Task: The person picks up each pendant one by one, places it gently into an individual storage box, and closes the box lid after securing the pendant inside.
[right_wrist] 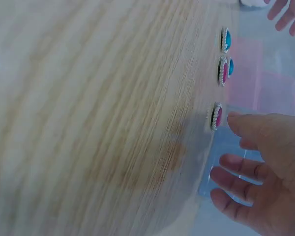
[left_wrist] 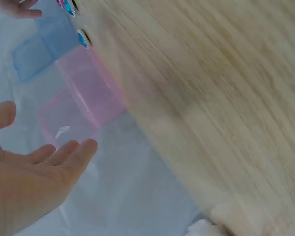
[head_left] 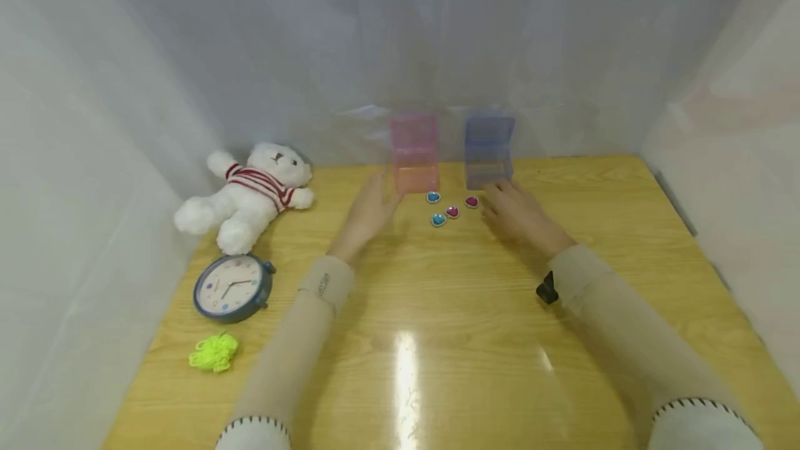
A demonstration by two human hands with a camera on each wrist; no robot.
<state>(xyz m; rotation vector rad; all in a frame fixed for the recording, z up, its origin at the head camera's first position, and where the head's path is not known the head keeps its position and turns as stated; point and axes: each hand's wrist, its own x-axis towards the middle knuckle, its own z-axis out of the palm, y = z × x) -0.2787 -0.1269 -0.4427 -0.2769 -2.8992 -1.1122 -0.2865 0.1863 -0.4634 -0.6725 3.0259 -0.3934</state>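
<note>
While my right hand (head_left: 512, 208) is hovering just in front of the blue box (head_left: 488, 165), its fingers are bending slightly, its thumb is standing apart from them, and it is holding nothing. My left hand (head_left: 370, 212) is hanging beside the left wall of the pink box (head_left: 417, 179), palm spreading wide with fingers nearly straight, and it too is holding nothing.

Nearest my right thumb, a pink gem (head_left: 471, 202) with a pale beaded rim is lying on the worktop (head_left: 475, 311). Left of it, a second pink gem (head_left: 452, 212) is lying close against a blue gem (head_left: 438, 219); I cannot tell whether they are touching. Another blue gem (head_left: 433, 197) is resting just before the pink box, farther toward the worktop's far edge. Both clear-walled boxes are standing near the middle of that edge, side by side with a gap between, their lids standing up at the back.

Farther out, a white bear (head_left: 256, 193) in a red-striped jersey is lying on its back at the far left corner. Along the left edge, a dark-rimmed clock (head_left: 231, 288) is lying face up below the bear's feet, and a yellow-green bundle of yarn (head_left: 214, 353) is sitting nearer to me.
</note>
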